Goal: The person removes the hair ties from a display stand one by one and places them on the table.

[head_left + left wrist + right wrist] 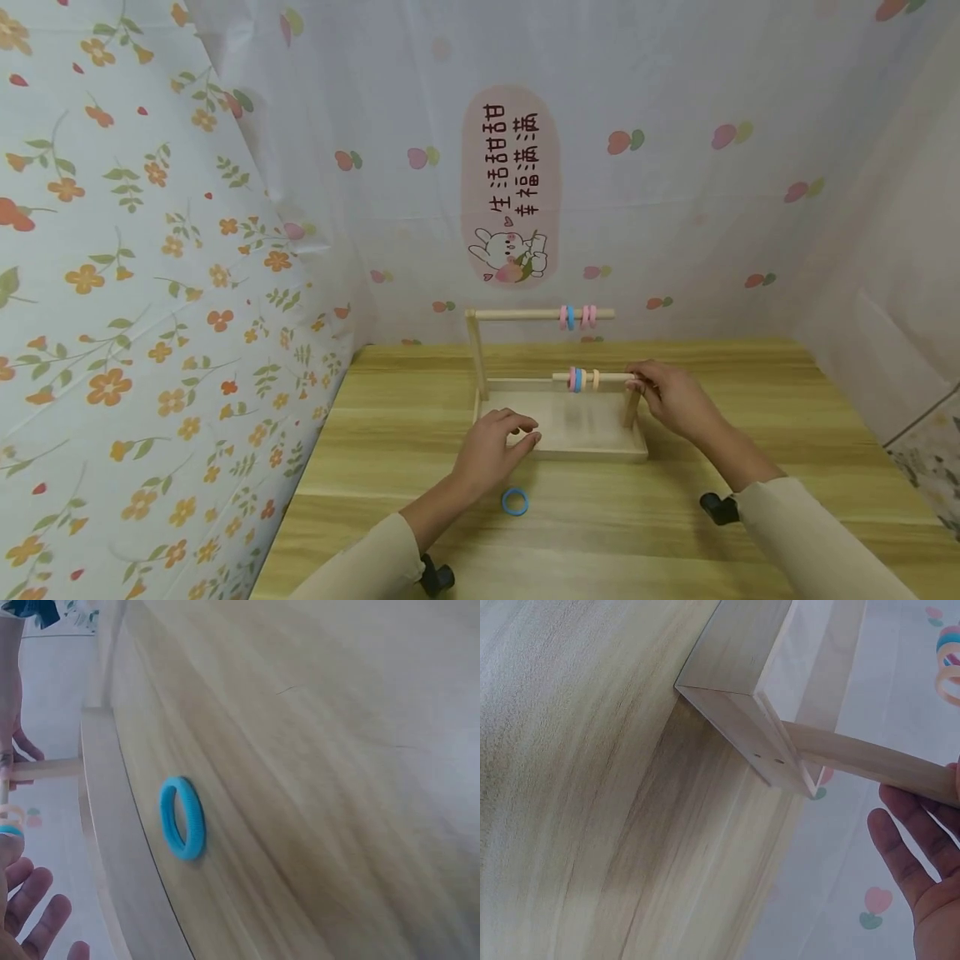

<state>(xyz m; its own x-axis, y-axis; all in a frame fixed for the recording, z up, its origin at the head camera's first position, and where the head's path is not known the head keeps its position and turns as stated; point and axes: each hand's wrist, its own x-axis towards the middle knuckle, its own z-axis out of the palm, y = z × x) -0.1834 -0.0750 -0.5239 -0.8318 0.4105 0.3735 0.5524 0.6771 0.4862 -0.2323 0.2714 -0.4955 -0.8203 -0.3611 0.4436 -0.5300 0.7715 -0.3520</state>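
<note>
A wooden rack has a shallow tray base (570, 454), an upper rod (517, 315) on a tall left post, and a lower rod (617, 377) on a short right post (870, 761). Pink and blue hair ties (571, 317) hang on the upper rod; pink, blue and pale orange ones (576, 380) hang on the lower. My right hand (675, 400) grips the short post's top, where the lower rod joins it. My left hand (487, 454) hovers over the tray's front left, fingers loosely bent, holding nothing. One blue hair tie (196, 825) lies on the table before the tray.
The wood-grain table (585, 533) runs back to a patterned curtain (645, 208) behind the rack. Another flowered cloth (150, 317) hangs along the left side. Black devices (720, 508) are at both wrists.
</note>
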